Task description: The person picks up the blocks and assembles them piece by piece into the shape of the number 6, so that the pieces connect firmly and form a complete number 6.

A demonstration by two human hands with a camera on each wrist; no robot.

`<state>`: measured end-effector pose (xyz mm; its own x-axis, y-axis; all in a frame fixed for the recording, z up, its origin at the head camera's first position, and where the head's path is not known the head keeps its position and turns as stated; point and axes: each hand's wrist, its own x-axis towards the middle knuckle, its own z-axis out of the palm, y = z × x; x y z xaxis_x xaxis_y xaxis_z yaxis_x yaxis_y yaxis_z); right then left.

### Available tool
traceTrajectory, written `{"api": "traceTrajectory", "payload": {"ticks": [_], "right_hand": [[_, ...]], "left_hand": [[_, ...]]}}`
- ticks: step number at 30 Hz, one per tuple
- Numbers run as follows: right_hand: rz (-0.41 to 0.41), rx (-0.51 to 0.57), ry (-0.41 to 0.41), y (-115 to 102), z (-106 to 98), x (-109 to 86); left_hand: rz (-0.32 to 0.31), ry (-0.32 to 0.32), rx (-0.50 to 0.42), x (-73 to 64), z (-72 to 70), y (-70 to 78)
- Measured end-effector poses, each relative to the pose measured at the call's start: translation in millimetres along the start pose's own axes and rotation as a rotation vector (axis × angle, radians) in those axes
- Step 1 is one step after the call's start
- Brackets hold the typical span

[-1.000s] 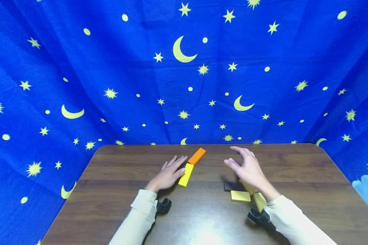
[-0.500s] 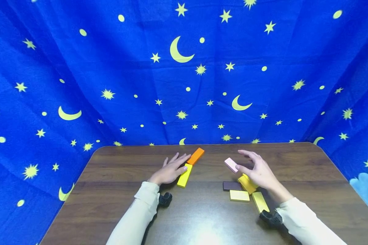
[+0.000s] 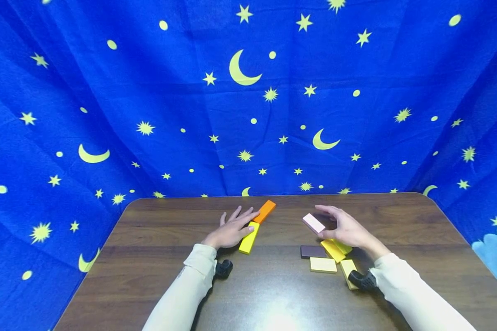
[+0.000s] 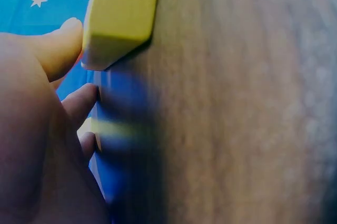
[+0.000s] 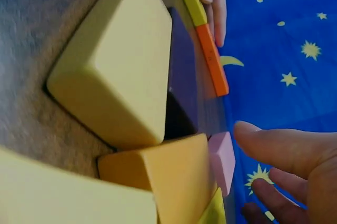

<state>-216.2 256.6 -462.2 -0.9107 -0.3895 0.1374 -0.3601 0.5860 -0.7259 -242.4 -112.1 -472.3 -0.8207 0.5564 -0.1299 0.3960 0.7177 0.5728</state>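
Observation:
A bright yellow block (image 3: 248,240) and an orange block (image 3: 266,211) lie end to end on the wooden table. My left hand (image 3: 228,232) rests beside them with straight fingers, thumb at the yellow block's side and fingertips by the orange one. To the right, a light pink block (image 3: 313,223) lies flat. Over the table just behind it is my right hand (image 3: 348,231), thumb and fingers spread, thumb tip close to the pink block's near end. In the right wrist view, a gap shows between the thumb and the pink block (image 5: 224,162).
Several blocks cluster below my right hand: a dark purple one (image 3: 313,251), a pale yellow one (image 3: 323,265), an amber one (image 3: 332,250), a yellow-green one (image 3: 343,247) and another pale one (image 3: 349,270). A blue star-patterned cloth (image 3: 248,105) hangs behind the table's far edge.
The pink block, mostly hidden behind my right hand at first, now lies in plain sight. My right hand drew back right, then came slightly left again. My left hand shifted slightly toward the orange block.

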Motion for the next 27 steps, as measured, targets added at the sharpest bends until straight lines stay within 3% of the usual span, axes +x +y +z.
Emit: {"api": "traceTrajectory", "payload": {"ticks": [6,12,21,27], "right_hand": [[-0.022,-0.025,-0.07,4.5,1.3,5.5],[-0.033,-0.071,-0.095,8.5,2.3,11.2],[0.017,-0.117,-0.164,6.6,-0.6,17.0],[-0.01,-0.136,-0.176,8.7,-1.4,20.1]], "left_hand": [[0.009,0.009,0.0,-0.1,1.1,-0.2],[0.002,0.013,0.015,0.5,2.5,-1.0],[-0.004,0.013,0.023,0.1,3.7,-1.5],[-0.017,0.005,0.015,0.4,2.8,-1.5]]}}
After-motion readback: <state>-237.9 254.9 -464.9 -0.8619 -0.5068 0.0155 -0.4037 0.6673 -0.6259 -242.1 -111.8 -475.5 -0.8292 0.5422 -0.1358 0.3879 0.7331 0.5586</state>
